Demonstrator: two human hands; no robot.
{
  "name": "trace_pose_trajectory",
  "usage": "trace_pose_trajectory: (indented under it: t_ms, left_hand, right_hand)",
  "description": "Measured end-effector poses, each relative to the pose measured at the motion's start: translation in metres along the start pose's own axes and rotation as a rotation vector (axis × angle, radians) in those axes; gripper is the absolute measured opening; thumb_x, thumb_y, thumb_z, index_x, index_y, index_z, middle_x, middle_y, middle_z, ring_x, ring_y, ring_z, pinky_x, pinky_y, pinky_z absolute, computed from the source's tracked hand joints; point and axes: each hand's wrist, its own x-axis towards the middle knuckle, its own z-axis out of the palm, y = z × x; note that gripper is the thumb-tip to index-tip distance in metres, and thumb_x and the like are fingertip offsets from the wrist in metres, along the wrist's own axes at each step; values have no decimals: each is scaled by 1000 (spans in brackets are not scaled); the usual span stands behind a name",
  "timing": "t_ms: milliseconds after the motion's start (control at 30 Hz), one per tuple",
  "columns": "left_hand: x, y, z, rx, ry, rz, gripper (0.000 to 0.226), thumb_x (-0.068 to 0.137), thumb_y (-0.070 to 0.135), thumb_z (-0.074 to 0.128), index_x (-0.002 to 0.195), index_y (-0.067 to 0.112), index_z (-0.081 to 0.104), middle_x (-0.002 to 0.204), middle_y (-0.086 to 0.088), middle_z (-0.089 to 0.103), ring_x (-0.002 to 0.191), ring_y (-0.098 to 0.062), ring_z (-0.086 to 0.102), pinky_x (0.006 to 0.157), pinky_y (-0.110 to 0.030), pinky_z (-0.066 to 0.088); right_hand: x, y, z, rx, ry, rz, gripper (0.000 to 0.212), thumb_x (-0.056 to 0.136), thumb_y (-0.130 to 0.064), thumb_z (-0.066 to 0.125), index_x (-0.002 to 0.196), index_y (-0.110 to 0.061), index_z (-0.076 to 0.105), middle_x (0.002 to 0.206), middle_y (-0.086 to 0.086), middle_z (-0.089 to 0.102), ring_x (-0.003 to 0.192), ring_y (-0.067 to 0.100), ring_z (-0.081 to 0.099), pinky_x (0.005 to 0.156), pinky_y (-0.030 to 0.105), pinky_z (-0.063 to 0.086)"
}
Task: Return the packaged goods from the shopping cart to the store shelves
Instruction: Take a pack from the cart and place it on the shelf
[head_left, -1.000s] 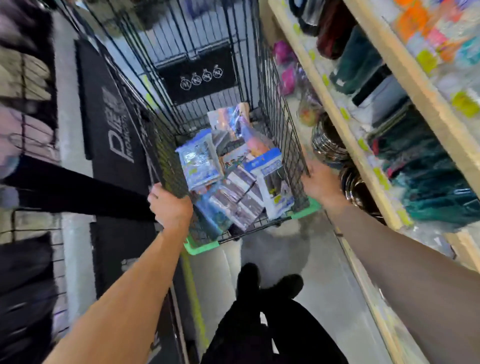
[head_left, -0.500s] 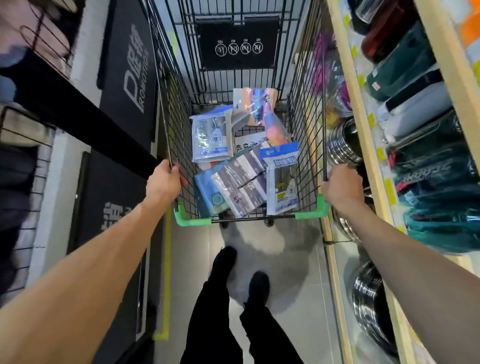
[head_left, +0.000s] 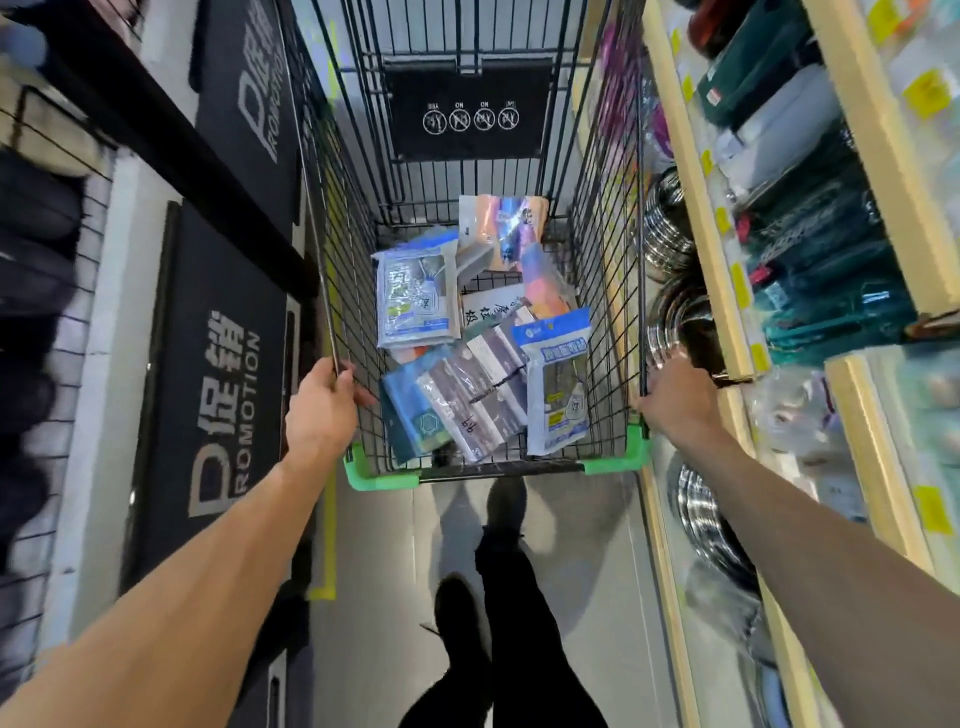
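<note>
Between a dark promotion sign on one side and wooden store shelves (head_left: 696, 218) on the other stands a black wire shopping cart (head_left: 608, 291), seen from above. Its near corners carry green plastic caps, and a black panel with four round white icons hangs on its far wall. The left hand (head_left: 322, 410) is wrapped around the cart's left top rail near the green corner, fingers curled over the wire. The right hand (head_left: 675, 400) is closed on the cart's right top rail, just beside the shelf edge.

Inside the cart lie the packaged goods (head_left: 483, 364), a loose overlapping heap on the basket floor. A white and blue pouch (head_left: 558, 379) leans against the cart's right wall. A clear bag with a blue label (head_left: 418, 299) sits toward the cart's left wall. Flat grey packets (head_left: 467, 405) and a teal one (head_left: 410, 421) lie at the near end. An orange and blue pack (head_left: 506, 228) stands at the far end.

Right of the cart, the shelves hold stacked metal bowls (head_left: 670, 228), dark green packs and yellow price tags. Behind the cart, dark shoes and trousers show on the grey floor (head_left: 374, 571).
</note>
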Motion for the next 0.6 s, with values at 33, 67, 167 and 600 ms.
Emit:
trace_pose_trajectory:
  t_ms: [33, 67, 167, 600]
  left_hand:
    - [-12, -11, -1, -1, -5, 5, 17, 103, 28, 39, 105, 26, 56, 74, 8, 73, 67, -25, 65, 66, -51, 60]
    - [-24, -21, -2, -5, -4, 6, 16, 103, 28, 39, 104, 26, 55, 75, 8, 73, 67, -22, 64, 65, -51, 61]
    - [-58, -52, -5, 2, 23, -8, 17, 103, 30, 39, 105, 27, 56, 76, 6, 73, 68, -18, 64, 65, -50, 61]
    - [-220, -175, -12, -34, -39, -152, 16, 100, 30, 44, 103, 29, 59, 75, 7, 76, 83, -29, 72, 77, -53, 60]
  right_hand:
    - [-11, 9, 9, 16, -13, 8, 20, 86, -13, 75, 78, 1, 63, 75, 8, 60, 66, 21, 56, 60, 25, 44]
    - [-23, 16, 16, 8, -29, 9, 18, 85, -14, 76, 81, 2, 68, 73, 8, 61, 67, 22, 58, 63, 26, 46]
    - [-57, 39, 38, 48, -81, 8, 18, 83, -17, 77, 87, 0, 72, 78, 10, 68, 70, 22, 64, 66, 29, 52]
    - [-241, 153, 122, 129, 8, -101, 23, 85, -16, 76, 95, 1, 65, 94, 14, 65, 92, 28, 64, 78, 33, 55]
